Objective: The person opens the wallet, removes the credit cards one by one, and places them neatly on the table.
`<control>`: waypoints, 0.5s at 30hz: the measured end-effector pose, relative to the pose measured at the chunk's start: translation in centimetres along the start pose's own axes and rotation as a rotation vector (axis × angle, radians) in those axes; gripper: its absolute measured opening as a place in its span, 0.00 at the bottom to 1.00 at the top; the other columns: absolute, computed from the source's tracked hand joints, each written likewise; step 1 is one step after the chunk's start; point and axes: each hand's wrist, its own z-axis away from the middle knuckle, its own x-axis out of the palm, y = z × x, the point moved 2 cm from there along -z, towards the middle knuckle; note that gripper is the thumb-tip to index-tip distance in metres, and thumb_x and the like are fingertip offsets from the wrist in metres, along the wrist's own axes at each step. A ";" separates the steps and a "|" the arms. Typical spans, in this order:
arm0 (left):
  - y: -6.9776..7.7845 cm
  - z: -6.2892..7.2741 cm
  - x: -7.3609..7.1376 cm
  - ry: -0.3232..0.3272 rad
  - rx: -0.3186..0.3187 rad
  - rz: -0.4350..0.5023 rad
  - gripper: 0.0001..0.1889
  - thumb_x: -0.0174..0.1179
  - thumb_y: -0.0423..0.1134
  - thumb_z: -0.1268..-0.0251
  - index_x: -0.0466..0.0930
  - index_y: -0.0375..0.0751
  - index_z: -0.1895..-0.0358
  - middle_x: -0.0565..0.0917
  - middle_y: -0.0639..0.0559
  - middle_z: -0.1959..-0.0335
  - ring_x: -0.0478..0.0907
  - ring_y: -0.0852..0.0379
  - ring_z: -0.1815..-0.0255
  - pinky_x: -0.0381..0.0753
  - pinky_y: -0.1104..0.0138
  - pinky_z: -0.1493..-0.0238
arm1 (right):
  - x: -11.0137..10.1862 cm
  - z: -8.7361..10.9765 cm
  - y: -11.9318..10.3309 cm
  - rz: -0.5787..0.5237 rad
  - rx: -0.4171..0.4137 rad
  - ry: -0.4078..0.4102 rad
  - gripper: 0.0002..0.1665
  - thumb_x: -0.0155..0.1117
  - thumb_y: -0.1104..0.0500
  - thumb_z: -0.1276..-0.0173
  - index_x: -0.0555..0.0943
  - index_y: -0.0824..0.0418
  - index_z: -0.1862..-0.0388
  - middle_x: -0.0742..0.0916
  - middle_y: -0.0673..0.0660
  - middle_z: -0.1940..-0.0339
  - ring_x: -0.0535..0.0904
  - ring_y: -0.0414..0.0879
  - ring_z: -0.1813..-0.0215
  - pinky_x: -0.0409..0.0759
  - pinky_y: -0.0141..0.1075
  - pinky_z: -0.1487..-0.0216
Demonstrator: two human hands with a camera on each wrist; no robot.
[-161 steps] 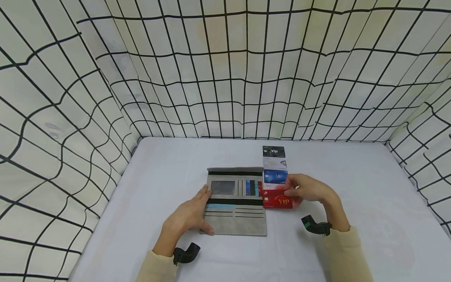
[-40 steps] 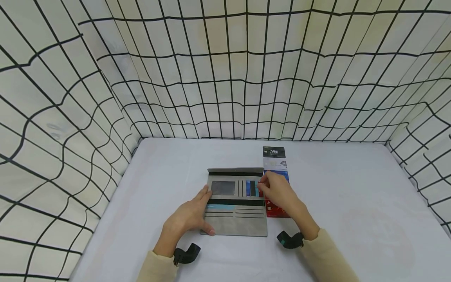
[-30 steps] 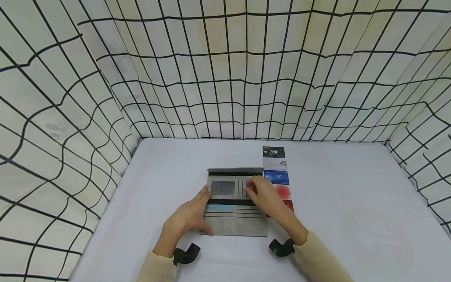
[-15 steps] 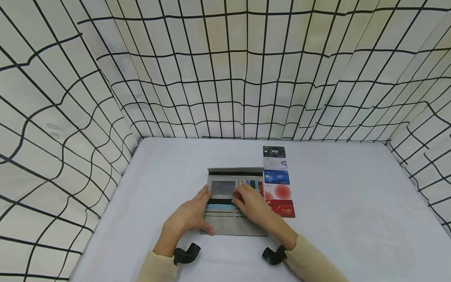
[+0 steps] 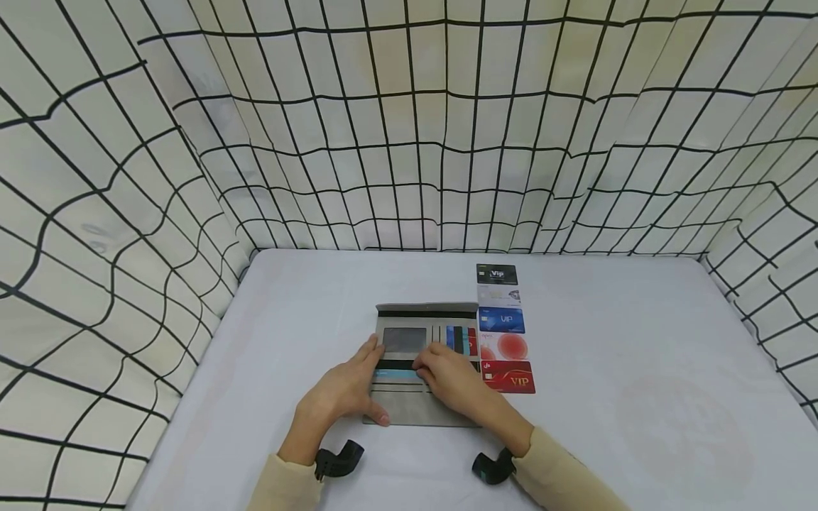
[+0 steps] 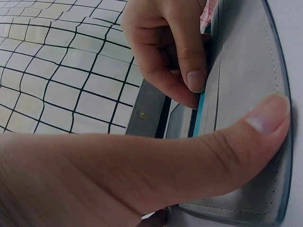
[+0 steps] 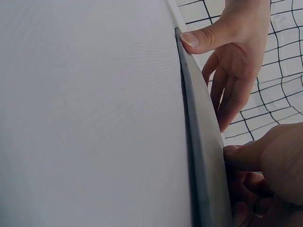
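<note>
Grey wallet (image 5: 415,410), one: is lying open on the white surface (image 5: 639,341), short of the far edge and well in from the left edge.

Left hand (image 5: 345,389): is resting along the wallet's left edge, fingers straight, thumb spreading onto the near left corner; it is gripping nothing.

Right hand (image 5: 454,378): is reaching across the wallet, thumb and forefinger curling nearly together and pinching the light-blue card (image 5: 396,374), which is sitting in a slot just below the wallet's dark middle band.

Slotted cards (image 5: 461,341), blue, dark, light blue and red: are showing near the wallet's right edge.

Loose cards, five: are forming a column beside that edge, running from near the surface's far edge: black card (image 5: 496,275), whitish card (image 5: 498,295), blue card (image 5: 501,320), red-circled card (image 5: 504,347), red card (image 5: 508,377).
</note>
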 end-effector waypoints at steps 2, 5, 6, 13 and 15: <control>0.0 0.0 0.0 -0.003 -0.001 0.000 0.64 0.85 0.51 0.68 0.57 0.35 0.23 0.51 0.41 0.17 0.66 0.39 0.24 0.75 0.48 0.33 | 0.0 0.0 -0.1 0.002 -0.005 -0.002 0.07 0.66 0.57 0.29 0.88 0.55 0.56 0.84 0.51 0.62 0.80 0.41 0.60 0.85 0.33 0.54; -0.1 -0.1 0.0 -0.006 -0.004 -0.001 0.64 0.85 0.51 0.68 0.57 0.35 0.22 0.51 0.41 0.17 0.66 0.38 0.25 0.75 0.48 0.33 | 0.0 0.1 -0.1 0.001 -0.011 0.003 0.06 0.66 0.58 0.29 0.88 0.56 0.57 0.83 0.51 0.63 0.79 0.40 0.62 0.85 0.32 0.55; -0.1 -0.1 0.0 -0.006 -0.004 -0.001 0.64 0.85 0.51 0.68 0.57 0.35 0.22 0.51 0.41 0.17 0.66 0.38 0.25 0.75 0.48 0.33 | 0.0 0.1 -0.2 -0.002 -0.011 0.004 0.06 0.66 0.58 0.29 0.87 0.55 0.58 0.83 0.51 0.63 0.79 0.40 0.62 0.85 0.32 0.55; -0.1 -0.1 0.0 0.001 0.000 0.001 0.64 0.85 0.50 0.68 0.58 0.35 0.23 0.51 0.41 0.17 0.66 0.39 0.24 0.75 0.48 0.33 | -0.1 0.0 -0.2 -0.024 0.001 -0.001 0.04 0.67 0.59 0.30 0.85 0.55 0.59 0.83 0.51 0.63 0.79 0.40 0.63 0.86 0.33 0.54; -0.1 -0.1 0.1 0.001 0.001 0.001 0.64 0.85 0.50 0.68 0.58 0.35 0.23 0.51 0.41 0.17 0.66 0.39 0.24 0.74 0.48 0.32 | -0.1 0.0 -0.3 -0.030 0.004 0.001 0.04 0.68 0.59 0.31 0.85 0.55 0.59 0.84 0.51 0.63 0.79 0.40 0.62 0.86 0.34 0.53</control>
